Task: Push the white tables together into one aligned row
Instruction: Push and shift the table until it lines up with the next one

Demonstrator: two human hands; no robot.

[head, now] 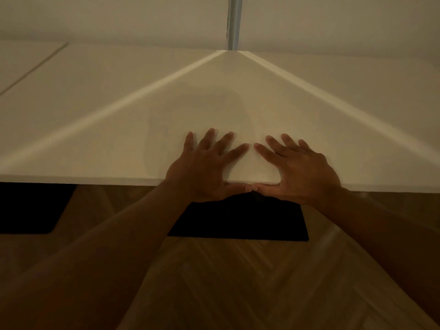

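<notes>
The fingers (212, 141) of the left hand (204, 167) are lying spread wide and straight on the white tabletop (95, 129), a little below the middle of the frame. The fingers (281, 145) of the right hand (302, 170) are lying spread wide and straight just beside them, on the right. The two pointer fingers are reaching toward each other and their tips are sitting very near, with a small bit of white showing between them. Both thumbs are pointing inward along the front edge of the tabletop, and their tips are touching or almost touching; I cannot tell which. Neither hand is holding anything. Both palms are pressing at the front edge, and the two bare arms are coming up from the bottom corners of the frame.

The tabletop is filling the middle of the frame from side to side. Two pale bands are running from the top middle down and out to the left and right sides, and the picture is too blurry to tell what they are. In the upper left a thin dark line (33, 69) is crossing the white top, and more white surface (14, 60) is lying beyond it.

A pale wall (119, 17) is standing behind. A shiny pole (234, 22) is going up at the top middle. Below the tabletop, a wooden floor (238, 282) is showing, with a dark flat shape (240, 222) under the hands and another dark shape (28, 208) at the left
</notes>
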